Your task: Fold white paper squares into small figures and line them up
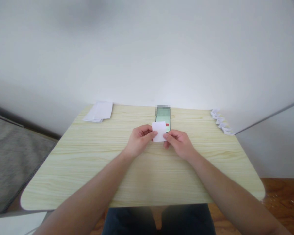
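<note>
A small white paper square (159, 130) is held up over the middle of a pale wooden table (88, 169). My left hand (140, 140) pinches its left edge with thumb and fingers closed. My right hand (179, 143) pinches its lower right edge the same way. Just behind the paper a phone (163, 115) lies flat on the table with its screen lit green; the paper hides its near end.
A small stack of white paper sheets (99, 111) lies at the table's far left corner. Several small folded white paper pieces (220, 122) sit in a row along the far right edge. A white wall stands behind the table; a grey cushion (12, 160) is at left.
</note>
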### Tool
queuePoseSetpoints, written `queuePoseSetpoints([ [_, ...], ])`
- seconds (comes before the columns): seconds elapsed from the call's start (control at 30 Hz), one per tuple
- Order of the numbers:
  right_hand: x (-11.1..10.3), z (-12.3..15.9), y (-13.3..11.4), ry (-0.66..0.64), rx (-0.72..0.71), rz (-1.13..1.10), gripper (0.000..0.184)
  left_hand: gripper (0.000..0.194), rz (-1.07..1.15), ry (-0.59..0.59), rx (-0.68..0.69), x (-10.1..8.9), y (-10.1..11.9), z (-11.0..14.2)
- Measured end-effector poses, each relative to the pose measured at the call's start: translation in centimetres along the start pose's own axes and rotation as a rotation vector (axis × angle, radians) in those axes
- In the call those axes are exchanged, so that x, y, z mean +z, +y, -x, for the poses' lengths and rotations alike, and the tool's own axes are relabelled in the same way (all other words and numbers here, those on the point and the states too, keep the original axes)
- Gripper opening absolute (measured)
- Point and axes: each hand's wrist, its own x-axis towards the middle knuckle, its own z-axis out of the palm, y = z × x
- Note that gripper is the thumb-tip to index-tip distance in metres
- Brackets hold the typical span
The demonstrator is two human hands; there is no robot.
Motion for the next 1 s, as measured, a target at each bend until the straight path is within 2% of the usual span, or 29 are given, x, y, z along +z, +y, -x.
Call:
queuePoseSetpoints([
  [0.47, 0.08, 0.12, 0.01, -0.023, -0.008, -0.013, 0.028, 0.023, -0.003, 0.019, 0.016, 0.05, -0.02, -0.09],
  [0.7, 0.41, -0.12, 0.08, 0.020, -0.031, -0.219, 0.014, 0.021, -0.016, -0.072, -0.001, 0.13, 0.05, 0.26],
  [1.0, 0.35, -0.37, 0.45, 0.022, -0.017, -0.377, 0.014, 0.022, 0.055, -0.104, -0.032, 0.34, -0.08, 0.48],
])
